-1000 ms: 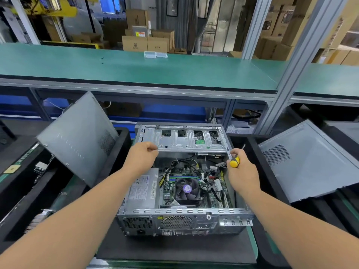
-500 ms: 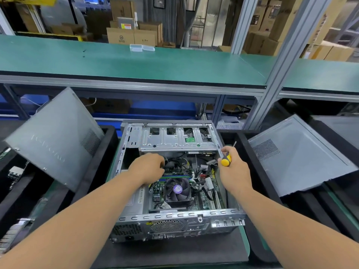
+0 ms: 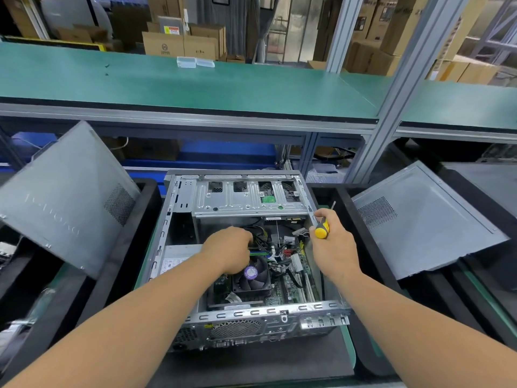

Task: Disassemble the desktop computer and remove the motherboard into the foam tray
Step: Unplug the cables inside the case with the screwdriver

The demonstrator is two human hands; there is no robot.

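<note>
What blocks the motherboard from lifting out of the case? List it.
The cooling fan sits on the motherboard, cables cross over it, and the left hand reaches among them. The drive cage overhangs the far end.

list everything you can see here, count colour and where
computer case: 1, silver, open, centre on a dark mat
motherboard: 1, green, inside the case
cooler fan: 1, black with purple hub, on the motherboard
drive cage: 1, silver, far end of the case
side panels: 2, grey, leaning left and right
foam trays: black, flanking the case
screwdriver: 1, yellow and black, in the right hand
cardboard boxes: several, brown, behind the green shelf
left hand: among the cables
right hand: grips the screwdriver
</note>
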